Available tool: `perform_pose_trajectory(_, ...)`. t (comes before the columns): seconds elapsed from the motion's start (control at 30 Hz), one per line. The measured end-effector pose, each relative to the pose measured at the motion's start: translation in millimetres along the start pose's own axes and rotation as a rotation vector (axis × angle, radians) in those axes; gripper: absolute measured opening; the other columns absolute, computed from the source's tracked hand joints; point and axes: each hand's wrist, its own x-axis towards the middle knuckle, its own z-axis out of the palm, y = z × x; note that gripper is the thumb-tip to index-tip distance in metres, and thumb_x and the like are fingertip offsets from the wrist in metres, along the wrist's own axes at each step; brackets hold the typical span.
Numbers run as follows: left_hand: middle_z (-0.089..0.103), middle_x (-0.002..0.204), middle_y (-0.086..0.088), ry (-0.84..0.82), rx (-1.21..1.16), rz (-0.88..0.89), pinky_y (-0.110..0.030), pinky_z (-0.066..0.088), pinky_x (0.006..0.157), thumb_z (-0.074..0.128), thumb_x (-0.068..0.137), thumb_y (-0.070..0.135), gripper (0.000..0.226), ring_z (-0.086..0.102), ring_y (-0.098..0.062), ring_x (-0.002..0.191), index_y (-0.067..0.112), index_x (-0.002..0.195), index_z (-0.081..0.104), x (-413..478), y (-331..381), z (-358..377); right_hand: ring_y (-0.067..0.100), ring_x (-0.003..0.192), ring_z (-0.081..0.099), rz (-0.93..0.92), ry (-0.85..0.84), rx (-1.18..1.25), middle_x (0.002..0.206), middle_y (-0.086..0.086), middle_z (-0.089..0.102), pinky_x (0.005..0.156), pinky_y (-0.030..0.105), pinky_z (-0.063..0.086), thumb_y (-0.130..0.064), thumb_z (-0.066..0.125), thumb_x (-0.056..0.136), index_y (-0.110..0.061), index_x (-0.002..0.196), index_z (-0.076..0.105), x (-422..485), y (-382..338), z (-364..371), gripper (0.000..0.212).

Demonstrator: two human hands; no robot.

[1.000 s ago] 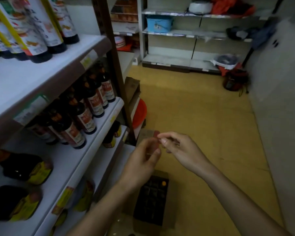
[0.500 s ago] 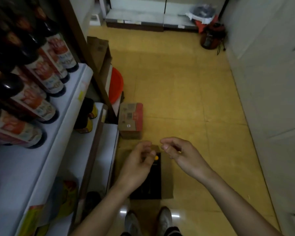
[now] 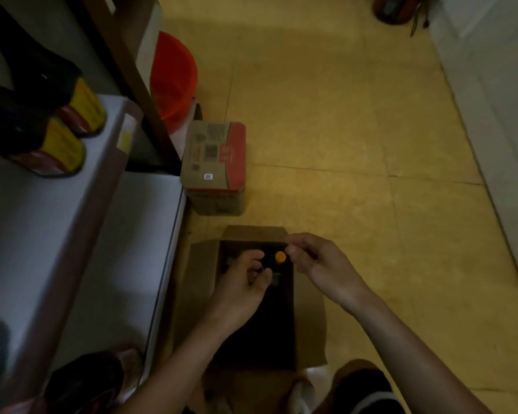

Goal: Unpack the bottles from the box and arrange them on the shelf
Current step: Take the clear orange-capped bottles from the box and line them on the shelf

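An open cardboard box (image 3: 201,294) stands on the yellow floor in front of me, its inside dark. One orange bottle cap (image 3: 280,256) shows near its far end; the other bottles are lost in shadow. My left hand (image 3: 243,285) hovers over the box's far half with fingers loosely curled and nothing visible in them. My right hand (image 3: 317,264) is just right of the orange cap, by the box's far right corner, fingers also loosely curled and empty. The white shelf (image 3: 42,234) runs along the left, with dark yellow-labelled bottles (image 3: 69,144) on it.
A closed carton (image 3: 216,165) sits on the floor just beyond the open box. Behind it an orange-red tub (image 3: 174,82) leans by the brown shelf post (image 3: 126,70). More dark bottles (image 3: 84,380) stand low at the left. A white wall (image 3: 491,100) bounds the right.
The view has tilted down from the shelves to the floor. Both hands have lowered toward the open box, keeping the same loosely curled pose.
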Motion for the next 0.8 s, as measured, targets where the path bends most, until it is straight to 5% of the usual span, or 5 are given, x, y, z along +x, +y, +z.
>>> perform_pose_trajectory(0.13,0.058,0.128,0.012,0.012,0.0,-0.007,-0.032,0.055,0.097,0.061,0.102,0.038,0.034,0.059,-0.003,0.116,0.044,0.133,0.049,61,-68,19,0.008,0.102,0.065,-0.007,0.01,-0.104,0.108,-0.008,0.071,0.08,0.013,0.044,-0.032,0.058,0.105,-0.022,0.126,0.068,51,65,34,0.025)
perform_pose_trajectory(0.43,0.052,0.133,0.009,-0.077,0.098,0.057,-0.013,0.044,0.073,0.059,0.103,0.036,0.046,0.054,-0.005,0.116,0.036,0.147,0.044,131,-122,46,0.013,0.109,0.066,-0.058,-0.002,-0.173,0.116,0.001,0.072,0.078,0.007,0.043,-0.024,0.056,0.106,-0.018,0.135,0.063,100,133,71,0.031)
perform_pose_trajectory(0.57,0.053,0.139,0.004,-0.099,0.138,0.09,-0.029,0.052,0.096,0.061,0.102,0.035,0.05,0.054,-0.012,0.126,0.033,0.149,0.043,141,-124,50,0.009,0.11,0.063,-0.102,-0.022,-0.291,0.12,-0.003,0.069,0.074,0.002,0.041,-0.028,0.056,0.105,-0.02,0.138,0.06,107,141,72,0.034)
perform_pose_trajectory(0.7,0.054,0.136,0.005,-0.121,0.14,0.067,-0.035,0.052,0.103,0.062,0.102,0.035,0.049,0.057,-0.012,0.123,0.033,0.148,0.045,145,-124,51,0.021,0.124,0.055,-0.158,0.017,-0.549,0.131,0.004,0.064,0.1,0.032,0.046,-0.033,0.054,0.105,-0.021,0.142,0.056,113,148,71,0.039)
perform_pose_trajectory(0.8,0.055,0.134,0.008,-0.127,0.113,0.07,-0.029,0.051,0.099,0.063,0.101,0.037,0.048,0.057,-0.009,0.121,0.036,0.146,0.046,147,-120,53,0.025,0.122,0.047,-0.174,0.029,-0.753,0.129,0.004,0.062,0.096,0.043,0.048,-0.037,0.049,0.105,-0.024,0.14,0.054,116,154,72,0.038)
